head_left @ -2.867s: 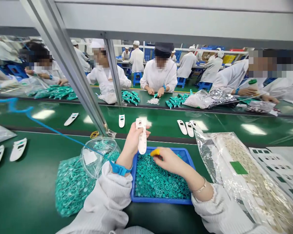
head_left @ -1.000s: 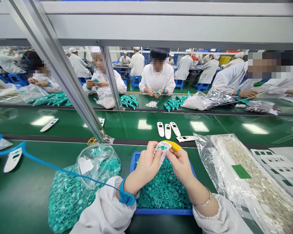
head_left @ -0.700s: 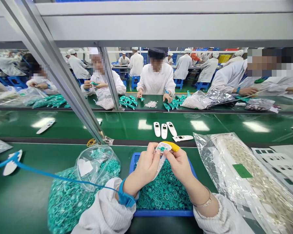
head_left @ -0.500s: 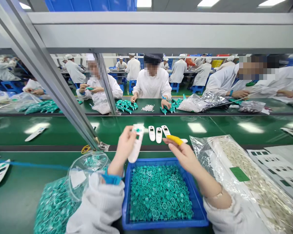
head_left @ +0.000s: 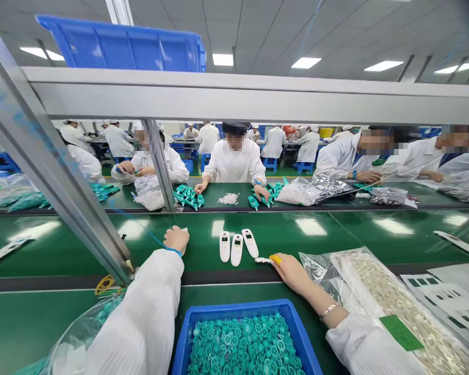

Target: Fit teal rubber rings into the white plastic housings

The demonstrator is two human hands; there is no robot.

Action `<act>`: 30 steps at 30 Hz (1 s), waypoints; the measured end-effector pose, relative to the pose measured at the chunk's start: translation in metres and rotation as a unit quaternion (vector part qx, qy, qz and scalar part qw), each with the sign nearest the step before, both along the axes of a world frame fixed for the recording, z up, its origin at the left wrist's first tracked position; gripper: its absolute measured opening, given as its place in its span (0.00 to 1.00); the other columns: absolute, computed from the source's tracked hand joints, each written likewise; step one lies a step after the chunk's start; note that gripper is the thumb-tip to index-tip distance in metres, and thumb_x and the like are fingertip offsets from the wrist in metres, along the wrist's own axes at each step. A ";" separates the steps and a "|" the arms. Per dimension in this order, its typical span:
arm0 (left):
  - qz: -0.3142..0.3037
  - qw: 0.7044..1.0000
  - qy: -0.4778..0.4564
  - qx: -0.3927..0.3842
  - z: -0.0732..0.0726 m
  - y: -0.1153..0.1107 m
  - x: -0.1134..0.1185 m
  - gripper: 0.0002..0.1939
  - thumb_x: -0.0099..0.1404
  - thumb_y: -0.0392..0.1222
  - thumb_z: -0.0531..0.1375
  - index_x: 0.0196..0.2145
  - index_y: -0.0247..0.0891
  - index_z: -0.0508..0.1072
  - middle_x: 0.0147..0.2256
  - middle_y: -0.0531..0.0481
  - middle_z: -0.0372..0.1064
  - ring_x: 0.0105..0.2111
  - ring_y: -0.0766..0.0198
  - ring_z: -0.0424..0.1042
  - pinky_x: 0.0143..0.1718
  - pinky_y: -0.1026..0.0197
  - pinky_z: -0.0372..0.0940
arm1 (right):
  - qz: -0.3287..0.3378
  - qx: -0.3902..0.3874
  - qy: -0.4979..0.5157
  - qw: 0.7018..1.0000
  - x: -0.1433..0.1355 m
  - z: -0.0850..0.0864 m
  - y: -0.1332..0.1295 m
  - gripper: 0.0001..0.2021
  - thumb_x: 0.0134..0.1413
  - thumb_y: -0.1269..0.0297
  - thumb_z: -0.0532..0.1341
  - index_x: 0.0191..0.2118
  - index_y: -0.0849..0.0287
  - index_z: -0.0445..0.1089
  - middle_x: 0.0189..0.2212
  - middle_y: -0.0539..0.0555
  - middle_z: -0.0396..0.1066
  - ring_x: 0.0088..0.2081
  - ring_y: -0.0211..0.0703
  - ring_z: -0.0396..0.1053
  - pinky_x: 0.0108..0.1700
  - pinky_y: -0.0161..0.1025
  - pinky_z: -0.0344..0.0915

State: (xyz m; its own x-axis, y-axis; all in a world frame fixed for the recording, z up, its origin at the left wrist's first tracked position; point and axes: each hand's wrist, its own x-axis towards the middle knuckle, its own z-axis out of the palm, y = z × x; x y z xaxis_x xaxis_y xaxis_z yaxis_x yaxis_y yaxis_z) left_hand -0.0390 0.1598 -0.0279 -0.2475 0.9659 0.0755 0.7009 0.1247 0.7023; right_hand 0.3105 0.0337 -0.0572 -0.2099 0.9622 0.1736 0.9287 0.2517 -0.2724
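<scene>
Head view: my left hand [head_left: 175,238] is stretched forward over the green conveyor belt [head_left: 336,234], fingers curled down onto a white casing [head_left: 184,230] of which only a sliver shows past the knuckles. The hand covers it, so I cannot tell whether it is gripped or merely pressed to the belt. A blue wrist strap [head_left: 171,250] sits at the cuff of the white sleeve.

My right hand [head_left: 291,270] reaches to the near edge of the belt, with a yellow finger cot [head_left: 275,259] on the forefinger. Its fingertips touch the end of a second white casing [head_left: 262,260] lying flat on the belt. I cannot tell whether the hand has closed on it; the fingers look loosely bent.

Between the two hands, three white casings [head_left: 236,247] lie side by side on the belt, faces up, close together, just left of the right hand's casing.

On the near counter [head_left: 31,323], a blue tray [head_left: 234,312] filled with small teal rings stands between my forearms. A clear bag [head_left: 68,341] with more teal rings is at lower left, a yellow rubber band [head_left: 103,284] beside the slanted metal post [head_left: 62,182]. At right lies a plastic bag of pale parts [head_left: 394,307].

Across the belt, people in white coats work at the far counter [head_left: 219,205], among teal parts and bags.
</scene>
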 end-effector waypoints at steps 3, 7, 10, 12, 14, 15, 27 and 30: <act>-0.038 0.995 0.087 -0.028 0.001 0.003 0.027 0.23 0.64 0.48 0.54 0.54 0.36 0.60 0.55 0.40 0.56 0.51 0.52 0.61 0.50 0.43 0.58 | -0.064 -0.005 -0.001 0.998 -0.001 0.000 -0.007 0.20 0.64 0.64 0.41 0.50 0.64 0.65 0.41 0.62 0.69 0.42 0.49 0.68 0.45 0.47 0.62; -0.178 0.965 0.173 -0.087 -0.011 -0.004 0.080 0.31 0.60 0.56 0.54 0.56 0.36 0.58 0.57 0.38 0.53 0.51 0.51 0.61 0.48 0.47 0.59 | -0.139 -0.037 -0.005 0.990 0.010 0.000 -0.036 0.20 0.63 0.65 0.40 0.48 0.65 0.65 0.33 0.60 0.71 0.34 0.47 0.71 0.38 0.43 0.63; -0.235 0.940 0.225 -0.103 -0.023 -0.020 0.107 0.30 0.56 0.53 0.57 0.54 0.36 0.61 0.56 0.36 0.54 0.49 0.46 0.63 0.45 0.49 0.60 | -0.154 -0.065 -0.019 0.986 0.021 0.009 -0.068 0.14 0.59 0.69 0.47 0.41 0.63 0.69 0.32 0.59 0.71 0.36 0.46 0.70 0.39 0.41 0.63; -0.240 0.931 0.256 -0.097 -0.029 -0.027 0.112 0.27 0.55 0.45 0.55 0.52 0.33 0.62 0.54 0.32 0.56 0.48 0.41 0.63 0.43 0.47 0.60 | -0.145 -0.067 -0.025 0.987 0.020 0.019 -0.080 0.11 0.57 0.70 0.52 0.41 0.63 0.70 0.38 0.60 0.70 0.41 0.46 0.68 0.43 0.42 0.63; -0.242 0.926 0.279 -0.083 -0.035 -0.026 0.112 0.26 0.54 0.39 0.52 0.51 0.29 0.61 0.50 0.29 0.58 0.48 0.38 0.62 0.42 0.45 0.60 | -0.123 -0.057 -0.026 0.990 0.010 0.029 -0.071 0.12 0.59 0.65 0.55 0.47 0.61 0.66 0.47 0.57 0.66 0.48 0.46 0.65 0.48 0.48 0.62; -0.246 0.923 0.286 -0.076 -0.037 -0.023 0.111 0.26 0.54 0.37 0.51 0.51 0.28 0.60 0.49 0.29 0.58 0.48 0.38 0.62 0.41 0.45 0.60 | -0.110 -0.053 -0.026 0.992 0.002 0.033 -0.059 0.13 0.59 0.62 0.55 0.48 0.60 0.65 0.49 0.57 0.64 0.49 0.47 0.64 0.49 0.50 0.62; -0.170 0.973 0.020 -0.156 -0.034 0.005 0.059 0.15 0.54 0.44 0.49 0.40 0.37 0.61 0.31 0.45 0.71 0.36 0.51 0.72 0.34 0.55 0.67 | 0.046 -0.130 -0.051 0.989 -0.086 -0.013 0.083 0.14 0.58 0.60 0.57 0.47 0.62 0.65 0.45 0.56 0.67 0.42 0.44 0.68 0.42 0.47 0.67; -0.124 0.963 -0.135 -0.199 -0.026 0.001 0.060 0.08 0.52 0.41 0.47 0.33 0.43 0.59 0.21 0.56 0.69 0.34 0.57 0.73 0.32 0.59 0.69 | 0.035 -0.127 -0.050 0.990 -0.096 -0.015 0.082 0.16 0.57 0.57 0.56 0.46 0.62 0.65 0.44 0.58 0.68 0.41 0.46 0.69 0.37 0.44 0.69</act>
State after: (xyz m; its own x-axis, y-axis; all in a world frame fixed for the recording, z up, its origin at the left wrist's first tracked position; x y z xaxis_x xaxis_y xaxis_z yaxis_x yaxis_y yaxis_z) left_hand 0.0210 0.1604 -0.0541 0.0363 0.9374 -0.3465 0.5426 0.2727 0.7945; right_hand 0.2149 0.1155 -0.0725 -0.2824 0.9544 -0.0965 0.9367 0.2527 -0.2421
